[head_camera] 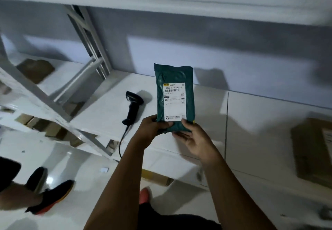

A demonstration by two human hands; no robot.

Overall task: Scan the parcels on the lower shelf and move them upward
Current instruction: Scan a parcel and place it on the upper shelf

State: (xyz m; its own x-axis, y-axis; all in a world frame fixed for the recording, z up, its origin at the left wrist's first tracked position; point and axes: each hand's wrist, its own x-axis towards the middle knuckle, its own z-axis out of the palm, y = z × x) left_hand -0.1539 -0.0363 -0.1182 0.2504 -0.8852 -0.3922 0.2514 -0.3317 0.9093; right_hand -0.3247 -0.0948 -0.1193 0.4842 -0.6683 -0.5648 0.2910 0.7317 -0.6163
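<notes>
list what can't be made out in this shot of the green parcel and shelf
Head view:
- Bottom edge of the green parcel: covered by the left hand and right hand.
- Small print on the label: too small to read.
- Brown box at right: blurred and cut off by the frame edge.

White metal shelving (pixel 100 120), grey wall (pixel 233 64), glossy white floor tiles (pixel 71 159) (dim light)

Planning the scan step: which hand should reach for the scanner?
Left. The scanner lies on the shelf just left of the left hand; the right hand, across the green parcel, could probably hold it alone.
</notes>
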